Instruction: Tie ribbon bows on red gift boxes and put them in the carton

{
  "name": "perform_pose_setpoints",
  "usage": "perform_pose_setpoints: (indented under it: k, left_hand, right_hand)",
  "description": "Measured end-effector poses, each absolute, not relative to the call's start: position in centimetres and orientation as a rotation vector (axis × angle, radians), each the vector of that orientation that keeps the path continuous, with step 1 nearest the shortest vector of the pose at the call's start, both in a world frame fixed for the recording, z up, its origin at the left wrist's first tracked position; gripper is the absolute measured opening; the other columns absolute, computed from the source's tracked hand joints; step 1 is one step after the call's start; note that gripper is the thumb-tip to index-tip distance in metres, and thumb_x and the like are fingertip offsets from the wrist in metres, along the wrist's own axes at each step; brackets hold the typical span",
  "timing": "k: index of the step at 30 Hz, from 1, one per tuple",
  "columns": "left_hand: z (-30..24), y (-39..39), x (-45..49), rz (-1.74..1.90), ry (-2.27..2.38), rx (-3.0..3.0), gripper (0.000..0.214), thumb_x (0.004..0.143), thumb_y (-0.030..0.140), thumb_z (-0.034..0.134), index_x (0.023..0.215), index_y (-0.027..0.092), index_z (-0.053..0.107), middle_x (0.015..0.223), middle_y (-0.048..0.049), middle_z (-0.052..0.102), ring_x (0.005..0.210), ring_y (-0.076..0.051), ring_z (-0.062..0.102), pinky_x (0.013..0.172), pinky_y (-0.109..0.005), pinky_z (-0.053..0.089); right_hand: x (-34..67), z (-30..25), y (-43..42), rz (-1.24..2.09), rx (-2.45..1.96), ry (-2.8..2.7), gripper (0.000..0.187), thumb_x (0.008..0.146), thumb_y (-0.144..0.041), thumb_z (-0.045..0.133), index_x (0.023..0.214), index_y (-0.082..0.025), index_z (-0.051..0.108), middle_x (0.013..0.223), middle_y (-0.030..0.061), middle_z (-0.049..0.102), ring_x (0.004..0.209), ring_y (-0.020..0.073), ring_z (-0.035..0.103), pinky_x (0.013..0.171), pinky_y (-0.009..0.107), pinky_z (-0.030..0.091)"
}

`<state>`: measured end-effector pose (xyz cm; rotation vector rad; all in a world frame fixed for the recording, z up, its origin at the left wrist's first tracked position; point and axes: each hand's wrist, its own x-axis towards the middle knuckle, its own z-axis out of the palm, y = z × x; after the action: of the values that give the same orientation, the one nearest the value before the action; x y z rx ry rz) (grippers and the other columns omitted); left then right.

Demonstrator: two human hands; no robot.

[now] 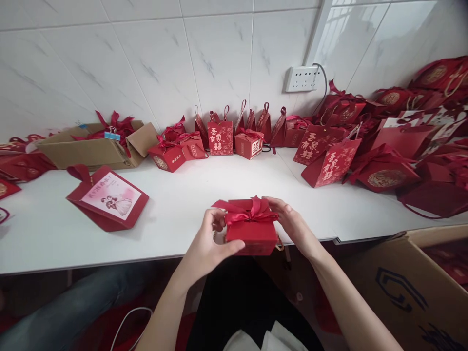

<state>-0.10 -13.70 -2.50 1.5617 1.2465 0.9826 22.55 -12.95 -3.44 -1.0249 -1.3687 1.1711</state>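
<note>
A small red gift box with a red satin ribbon bow on top is held over the near edge of the white table. My left hand grips the box's left side, thumb across its front. My right hand holds the right side, fingertips at the bow. Both hands are closed around the box.
A flat red bag with a couple's picture lies at left. An open cardboard box holds red ribbons. Several red boxes and bags line the tiled wall; more red bags pile up at right. A cardboard carton stands at lower right.
</note>
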Motion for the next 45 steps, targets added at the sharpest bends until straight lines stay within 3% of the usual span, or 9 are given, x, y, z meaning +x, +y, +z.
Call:
perform_pose_setpoints:
  k: [4, 8, 12, 15, 17, 22, 26, 35, 45]
  left_hand:
    - [-3.1, -11.8, -2.2, 1.456, 1.608, 1.419, 0.035, 0.075, 0.039, 0.065, 0.102, 0.023, 0.048, 0.111, -0.0056, 0.054, 0.109, -0.021, 0.052, 0.094, -0.039, 0.042]
    - [-3.4, -11.7, -2.8, 1.549, 1.586, 1.312, 0.026, 0.083, 0.041, 0.056, 0.103, 0.025, 0.051, 0.119, -0.0068, 0.056, 0.12, -0.022, 0.05, 0.098, -0.039, 0.04]
    - [-3.1, -11.4, -1.9, 1.386, 1.504, 1.394, 0.035, 0.083, 0.046, 0.056, 0.111, 0.026, 0.051, 0.128, -0.0068, 0.055, 0.127, -0.022, 0.046, 0.105, -0.04, 0.034]
    - [-2.9, -10.5, -1.4, 1.317, 1.35, 1.348, 0.044, 0.081, 0.049, 0.057, 0.116, 0.024, 0.049, 0.13, -0.0085, 0.054, 0.124, -0.023, 0.049, 0.099, -0.038, 0.041]
    - [-2.8, -9.9, -1.1, 1.28, 1.27, 1.302, 0.048, 0.079, 0.051, 0.056, 0.116, 0.022, 0.048, 0.13, -0.0098, 0.054, 0.119, -0.023, 0.053, 0.092, -0.035, 0.047]
    - [-2.2, -10.3, -0.4, 1.158, 1.268, 1.34, 0.051, 0.081, 0.052, 0.053, 0.123, 0.022, 0.047, 0.125, -0.0084, 0.057, 0.114, -0.022, 0.057, 0.09, -0.033, 0.048]
    - [-1.0, -11.6, 0.4, 1.038, 1.353, 1.577, 0.054, 0.08, 0.042, 0.06, 0.129, 0.026, 0.042, 0.133, -0.0088, 0.05, 0.117, -0.024, 0.055, 0.098, -0.038, 0.045]
    - [1.3, -13.6, 0.9, 0.83, 1.209, 2.261, 0.022, 0.087, 0.023, 0.049, 0.097, 0.03, 0.068, 0.143, -0.0024, 0.04, 0.136, -0.028, 0.033, 0.112, -0.05, 0.028]
    - [0.9, -13.0, 1.0, 0.736, 1.177, 2.088, 0.03, 0.086, 0.023, 0.049, 0.108, 0.033, 0.067, 0.14, -0.0015, 0.045, 0.133, -0.025, 0.038, 0.112, -0.044, 0.031]
  right_hand:
    - [22.7, -1.8, -16.6, 1.18, -1.182, -1.449, 0.046, 0.092, -0.057, 0.038, 0.088, -0.02, 0.066, 0.08, 0.0058, 0.07, 0.079, 0.0207, 0.064, 0.08, 0.034, 0.048]
    - [23.6, -1.5, -17.0, 1.163, -1.17, -1.3, 0.051, 0.092, -0.053, 0.04, 0.059, -0.019, 0.059, 0.047, 0.0009, 0.057, 0.049, 0.0158, 0.055, 0.063, 0.031, 0.046]
    - [23.3, -2.6, -12.4, 0.857, -1.268, -1.288, 0.031, 0.085, -0.049, 0.052, 0.084, -0.02, 0.062, 0.085, 0.0062, 0.069, 0.086, 0.0218, 0.063, 0.082, 0.036, 0.047]
    - [22.0, -3.0, -10.1, 1.006, -1.155, -1.453, 0.04, 0.085, -0.048, 0.052, 0.115, -0.023, 0.054, 0.13, 0.011, 0.056, 0.12, 0.0241, 0.052, 0.096, 0.04, 0.043]
    - [21.0, -3.0, -10.2, 1.124, -1.06, -1.549, 0.041, 0.088, -0.048, 0.049, 0.121, -0.023, 0.05, 0.135, 0.0104, 0.053, 0.123, 0.0226, 0.05, 0.099, 0.039, 0.041]
    - [20.1, -2.5, -13.0, 1.086, -1.158, -1.539, 0.039, 0.092, -0.055, 0.038, 0.094, -0.02, 0.056, 0.096, 0.0048, 0.065, 0.089, 0.0196, 0.06, 0.08, 0.033, 0.047]
    - [20.2, -1.7, -13.9, 1.064, -1.279, -1.477, 0.043, 0.088, -0.058, 0.042, 0.068, -0.021, 0.047, 0.06, -0.0027, 0.049, 0.058, 0.0138, 0.048, 0.057, 0.026, 0.04]
    - [20.6, 0.0, -16.7, 1.079, -1.443, -1.483, 0.037, 0.088, -0.046, 0.045, 0.063, -0.019, 0.051, 0.054, -0.0031, 0.048, 0.047, 0.0102, 0.04, 0.046, 0.024, 0.031]
    - [20.3, 0.1, -19.0, 1.377, -1.395, -1.487, 0.042, 0.089, -0.043, 0.042, 0.06, -0.019, 0.06, 0.046, -0.0004, 0.058, 0.041, 0.0098, 0.045, 0.045, 0.023, 0.034]
